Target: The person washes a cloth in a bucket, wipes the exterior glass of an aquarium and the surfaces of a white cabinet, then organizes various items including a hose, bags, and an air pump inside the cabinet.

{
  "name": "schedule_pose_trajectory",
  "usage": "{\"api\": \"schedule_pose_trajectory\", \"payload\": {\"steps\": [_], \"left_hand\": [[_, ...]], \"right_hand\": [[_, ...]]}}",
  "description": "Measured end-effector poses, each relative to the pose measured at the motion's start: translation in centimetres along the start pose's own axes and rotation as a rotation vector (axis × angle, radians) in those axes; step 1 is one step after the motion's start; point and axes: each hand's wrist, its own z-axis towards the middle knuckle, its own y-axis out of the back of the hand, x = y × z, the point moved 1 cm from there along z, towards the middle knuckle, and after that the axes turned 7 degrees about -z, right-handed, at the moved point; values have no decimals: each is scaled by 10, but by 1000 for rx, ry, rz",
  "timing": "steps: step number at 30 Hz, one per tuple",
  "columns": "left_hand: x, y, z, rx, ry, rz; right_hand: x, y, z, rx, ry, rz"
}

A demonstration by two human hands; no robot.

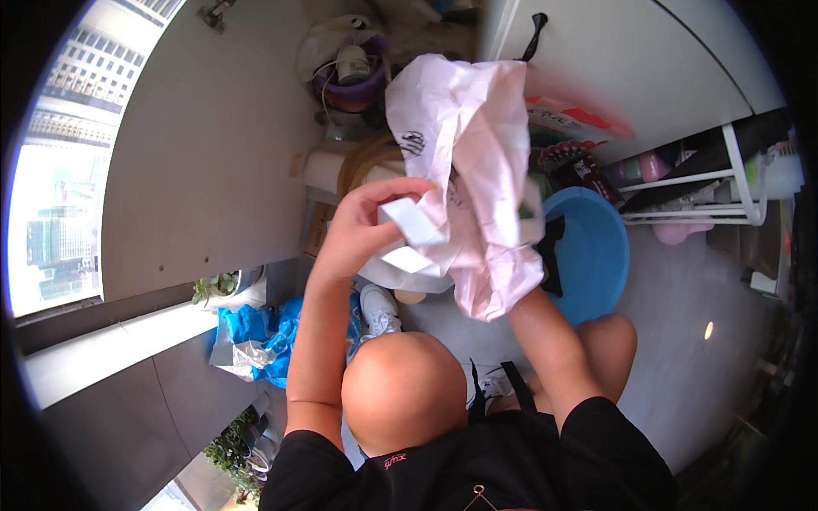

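Note:
A crumpled pale pink plastic bag with dark printing hangs before me, in front of an open cabinet. My left hand pinches the bag's edge between thumb and fingers, beside a folded white strip. The bag covers my right hand, which reaches up inside or behind it; only the forearm shows below, so its grip cannot be seen. Just under the bag is a whitish, rounded item, partly hidden. At the bag's right stands a blue plastic basin with a black cloth or bag in it.
A cabinet door stands open at the left. Inside the cabinet is a purple bucket holding a white container. A blue and white plastic bag lies by my left foot. A white wire rack with packages is at the right.

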Motion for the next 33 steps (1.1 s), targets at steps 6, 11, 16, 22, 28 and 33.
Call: {"api": "schedule_pose_trajectory", "payload": {"steps": [6,11,16,22,28,33], "left_hand": [[-3,19,-31,175,-83,-284],[-6,19,-40,745,-218,-224],[-25,-28,-15,1041,-124,-51],[-2,-57,-25,1087,165,-187],[44,-38,-10,979,474,-225],[119,-10,-22,932,591,114]], "right_hand": [[14,28,-8,-12,0,-178],[16,38,-11,37,-19,-329],[30,63,-16,55,-54,-537],[17,87,-16,214,-294,-980],[-21,126,-15,466,-609,-1512],[-87,136,0,686,-839,-1721]]}}
